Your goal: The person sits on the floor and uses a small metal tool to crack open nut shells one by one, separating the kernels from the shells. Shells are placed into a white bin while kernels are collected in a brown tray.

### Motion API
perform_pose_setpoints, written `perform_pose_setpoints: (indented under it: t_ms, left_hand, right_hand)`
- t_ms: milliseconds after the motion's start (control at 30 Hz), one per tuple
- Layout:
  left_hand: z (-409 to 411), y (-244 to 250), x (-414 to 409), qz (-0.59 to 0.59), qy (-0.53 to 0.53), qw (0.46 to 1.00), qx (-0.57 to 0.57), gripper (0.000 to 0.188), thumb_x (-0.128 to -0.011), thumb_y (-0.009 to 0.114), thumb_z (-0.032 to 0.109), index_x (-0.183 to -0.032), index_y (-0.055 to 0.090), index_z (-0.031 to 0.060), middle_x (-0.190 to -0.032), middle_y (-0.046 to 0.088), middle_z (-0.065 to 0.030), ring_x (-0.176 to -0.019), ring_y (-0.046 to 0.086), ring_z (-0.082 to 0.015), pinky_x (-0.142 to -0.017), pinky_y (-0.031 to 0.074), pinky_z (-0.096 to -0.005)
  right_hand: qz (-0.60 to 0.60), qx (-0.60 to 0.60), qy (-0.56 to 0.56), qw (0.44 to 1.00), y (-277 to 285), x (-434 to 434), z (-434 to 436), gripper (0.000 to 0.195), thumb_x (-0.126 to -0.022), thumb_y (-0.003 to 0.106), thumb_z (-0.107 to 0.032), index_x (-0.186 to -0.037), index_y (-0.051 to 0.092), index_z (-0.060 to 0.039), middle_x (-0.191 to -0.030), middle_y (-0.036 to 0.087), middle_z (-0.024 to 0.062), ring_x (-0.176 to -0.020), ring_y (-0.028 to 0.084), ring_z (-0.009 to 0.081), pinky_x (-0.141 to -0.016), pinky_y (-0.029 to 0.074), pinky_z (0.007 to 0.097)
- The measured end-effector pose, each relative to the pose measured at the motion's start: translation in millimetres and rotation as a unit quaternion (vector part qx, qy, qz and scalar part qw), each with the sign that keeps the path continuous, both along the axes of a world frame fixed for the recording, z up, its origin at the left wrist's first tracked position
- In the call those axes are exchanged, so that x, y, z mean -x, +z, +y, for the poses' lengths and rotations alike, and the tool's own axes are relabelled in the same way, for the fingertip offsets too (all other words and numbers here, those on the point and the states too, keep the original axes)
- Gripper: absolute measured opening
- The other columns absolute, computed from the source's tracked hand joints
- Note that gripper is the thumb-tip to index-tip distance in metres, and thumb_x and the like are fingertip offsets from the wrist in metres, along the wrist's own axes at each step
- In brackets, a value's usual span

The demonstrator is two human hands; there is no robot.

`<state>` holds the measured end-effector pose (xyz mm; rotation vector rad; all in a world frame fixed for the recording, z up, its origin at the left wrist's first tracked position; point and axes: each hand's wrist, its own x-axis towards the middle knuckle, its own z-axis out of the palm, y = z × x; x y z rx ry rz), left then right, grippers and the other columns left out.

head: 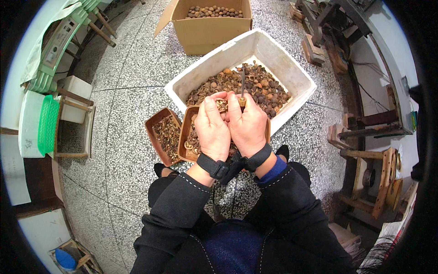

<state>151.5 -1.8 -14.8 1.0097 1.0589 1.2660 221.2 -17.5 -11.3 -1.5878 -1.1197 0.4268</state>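
Note:
My left hand (215, 128) cups an opened walnut-like nut (222, 103) whose pale, broken inside faces up. In my right hand (250, 126) is a thin pointed metal tool (243, 82), perhaps an awl, its shaft pointing away from me and up. Its short yellowish handle (242, 101) shows between my fingers. Both hands meet above a brown rectangular tray (182, 137) holding broken shells (192, 144), which my wrists partly hide. Beyond my fingers a white foam box (212, 60) holds shells and whole nuts (265, 84).
A smaller brown tray (153, 141) of small dark and pale fragments (167, 132) stands left of the larger one. Farther back is an open cardboard box (212, 34) with whole nuts (215, 12). A green plastic basket (48, 125) and wooden furniture (379, 185) line the sides.

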Motion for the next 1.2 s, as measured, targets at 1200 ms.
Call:
perform_pose_setpoints:
  t_ms: [1200]
  left_hand:
    - [0, 17, 12, -0.125, -0.215, 0.967, 0.051, 0.032, -0.095, 0.06, 0.009, -0.126, 0.053, 0.0018, -0.102, 0.063, -0.0036, -0.086, 0.059, -0.0082, -0.069, 0.046, -0.0201]
  right_hand:
    - [0.544, 0.066, 0.115, 0.829, 18, -47, -19, 0.017, -0.098, 0.058, -0.024, -0.096, 0.057, -0.0064, -0.071, 0.053, -0.0022, -0.051, 0.043, 0.0046, -0.041, 0.031, 0.0194]
